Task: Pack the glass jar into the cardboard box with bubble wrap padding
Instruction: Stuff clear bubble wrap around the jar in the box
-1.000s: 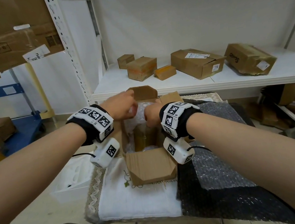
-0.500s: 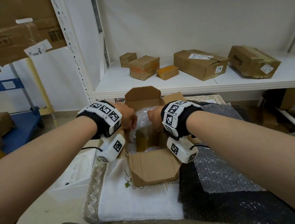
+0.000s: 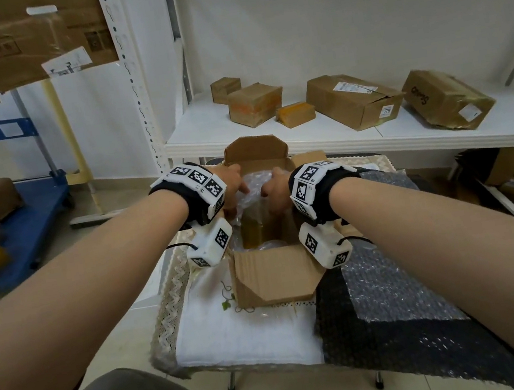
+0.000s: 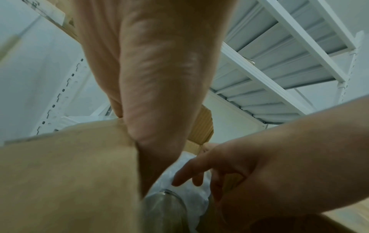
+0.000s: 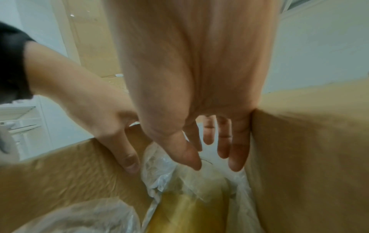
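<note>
An open cardboard box stands on a small table with its flaps up. Inside it lies a glass jar with a yellowish tint, its rim showing in the left wrist view. Clear bubble wrap is bunched around the jar. My left hand reaches into the left side of the box, one finger straight along the wall beside the wrap. My right hand reaches in on the right, fingers straight, tips just above the jar and wrap.
A sheet of bubble wrap covers the table's right half and a white cloth its left. Behind the table runs a white shelf with several cardboard boxes. A blue cart stands on the left.
Both hands have gone from just above the box opening down into it, onto the bubble wrap, and their fingers have straightened. The camera has tipped slightly.
</note>
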